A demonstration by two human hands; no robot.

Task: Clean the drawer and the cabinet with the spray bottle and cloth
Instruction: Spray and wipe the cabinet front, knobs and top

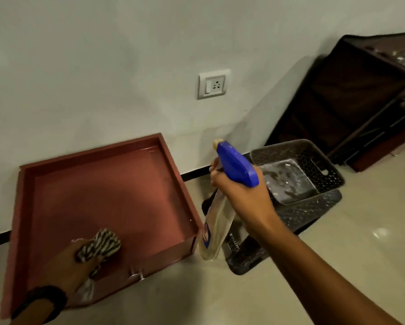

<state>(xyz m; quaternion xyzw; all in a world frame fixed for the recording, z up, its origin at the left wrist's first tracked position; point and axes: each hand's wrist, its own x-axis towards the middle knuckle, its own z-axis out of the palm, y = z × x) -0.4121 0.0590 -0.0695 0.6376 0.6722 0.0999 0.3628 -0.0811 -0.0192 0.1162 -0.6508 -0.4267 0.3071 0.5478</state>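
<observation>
1. Head view: one reddish-brown drawer lies on the floor against the wall.
2. The left hand clutches one striped cloth inside the drawer's near corner.
3. The right hand grips one blue-headed spray bottle just right of the drawer.
4. Two dark perforated baskets stand stacked right of the drawer; one dark cabinet is further right.

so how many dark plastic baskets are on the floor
2 that I can see: one basket sits upright by the wall with a clear tray inside, and a second basket lies nearer the camera, partly behind the right hand. More may be hidden.
</observation>
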